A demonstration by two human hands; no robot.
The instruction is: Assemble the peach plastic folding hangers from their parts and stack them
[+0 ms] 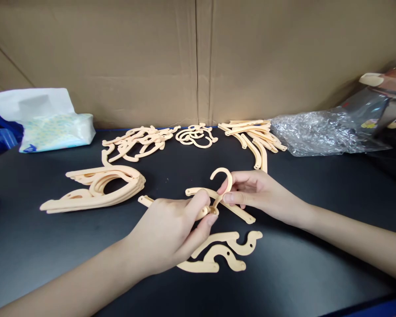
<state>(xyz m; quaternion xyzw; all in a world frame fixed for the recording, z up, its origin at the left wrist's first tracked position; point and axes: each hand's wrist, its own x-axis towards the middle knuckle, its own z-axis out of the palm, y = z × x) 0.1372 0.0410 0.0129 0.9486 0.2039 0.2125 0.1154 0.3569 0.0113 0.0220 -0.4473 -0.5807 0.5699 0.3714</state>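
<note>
Both my hands meet over the middle of a black table (317, 273). My left hand (171, 231) is closed around a beige plastic hanger arm (232, 210), pinching it at its joint. My right hand (255, 191) pinches a beige hook piece (225, 177) whose curved end points up, set against that same joint. Just below my hands lie two curved beige hanger parts (224, 253) flat on the table.
A stack of assembled beige hangers (99, 189) lies at the left. Along the back stand piles of curved parts (138, 141), hooks (195, 135) and arms (252, 134). A crumpled clear plastic bag (320, 132) is at the right, a tissue pack (53, 127) at the left, cardboard behind.
</note>
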